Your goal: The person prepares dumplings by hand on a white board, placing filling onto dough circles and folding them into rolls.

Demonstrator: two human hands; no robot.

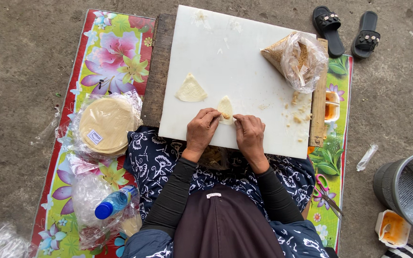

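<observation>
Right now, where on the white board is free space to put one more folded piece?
The white board is bare along its far edge and left side, above the folded wrapper. It is crowded near the filling bag, with crumbs below it, and where the left hand and right hand pinch the wrapper.

We record a bare grey concrete floor (25, 119) under flat daylight. On it we list a flowered plastic mat (115, 52), a pair of black sandals (345, 31) on the concrete, a grey perforated bin (412, 191), and an orange-stained tub (393, 228) beside it.
</observation>
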